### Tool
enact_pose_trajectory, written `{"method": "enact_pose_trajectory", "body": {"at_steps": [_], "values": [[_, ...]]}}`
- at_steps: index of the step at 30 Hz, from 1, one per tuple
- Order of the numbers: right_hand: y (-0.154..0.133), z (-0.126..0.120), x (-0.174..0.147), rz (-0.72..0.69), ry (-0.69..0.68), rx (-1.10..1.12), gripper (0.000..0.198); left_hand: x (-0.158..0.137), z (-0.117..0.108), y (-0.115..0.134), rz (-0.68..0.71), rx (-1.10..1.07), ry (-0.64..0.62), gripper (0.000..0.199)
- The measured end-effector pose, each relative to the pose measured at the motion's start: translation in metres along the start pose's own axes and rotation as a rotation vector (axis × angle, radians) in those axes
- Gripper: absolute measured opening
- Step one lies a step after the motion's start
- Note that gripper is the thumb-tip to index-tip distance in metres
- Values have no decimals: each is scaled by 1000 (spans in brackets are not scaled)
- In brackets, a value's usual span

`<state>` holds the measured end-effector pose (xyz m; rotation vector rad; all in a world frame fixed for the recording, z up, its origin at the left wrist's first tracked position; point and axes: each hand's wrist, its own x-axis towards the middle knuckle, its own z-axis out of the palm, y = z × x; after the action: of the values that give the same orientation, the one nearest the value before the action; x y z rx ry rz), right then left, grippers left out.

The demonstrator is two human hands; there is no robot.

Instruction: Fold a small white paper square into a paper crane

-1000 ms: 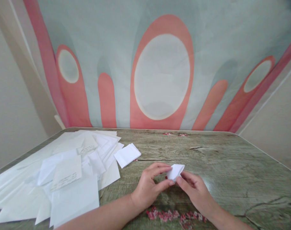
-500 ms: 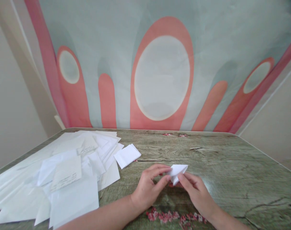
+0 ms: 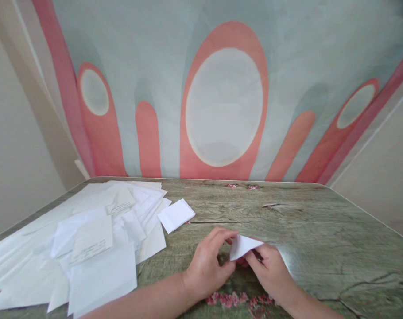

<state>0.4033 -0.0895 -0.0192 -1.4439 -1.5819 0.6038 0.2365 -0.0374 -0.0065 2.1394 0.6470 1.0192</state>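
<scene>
Between my two hands is a small piece of folded white paper, raised a little over the table and showing a roughly triangular face. My left hand has its fingers curled at the paper's left edge, the thumb just below its lower corner. On the other side, my right hand pinches the paper from below and behind; some of its fingertips are hidden by the paper. A small stack of folded white paper lies on the table beyond my left hand.
A wide, loose pile of white paper sheets covers the table's left side, some with handwriting. The wood-patterned table has printed pink flowers. A green and coral backdrop hangs behind the far edge.
The folded paper has tilted and turned, so a flat triangular face now shows instead of its open folds. My left thumb has moved down, and my right hand has shifted slightly lower.
</scene>
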Motion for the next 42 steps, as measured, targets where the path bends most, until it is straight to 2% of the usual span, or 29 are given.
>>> {"method": "enact_pose_trajectory", "body": {"at_steps": [5, 10, 14, 17, 23, 28, 32, 42], "values": [[3, 2, -1, 24, 18, -10, 31, 0, 2, 2, -6, 56, -20, 57], [-1, 7, 1, -65, 54, -92, 26, 5, 7, 2, -32, 197, 3, 50], [-2, 9, 2, -158, 52, -123, 21, 7, 8, -4, -40, 225, 30, 42], [0, 9, 1, -186, 46, -153, 23, 7, 8, -8, -42, 198, 48, 42], [10, 2, 3, -215, 51, -194, 27, 6, 5, -9, -72, 23, 69, 55], [12, -2, 5, -210, 41, -220, 24, 5, 2, -5, 9, -50, 110, 36], [8, -2, 4, -229, 14, -205, 28, 4, 1, -3, 69, -48, 114, 33], [12, -1, 2, -319, 62, -205, 32, 3, 2, -2, 13, 33, 121, 31]]}}
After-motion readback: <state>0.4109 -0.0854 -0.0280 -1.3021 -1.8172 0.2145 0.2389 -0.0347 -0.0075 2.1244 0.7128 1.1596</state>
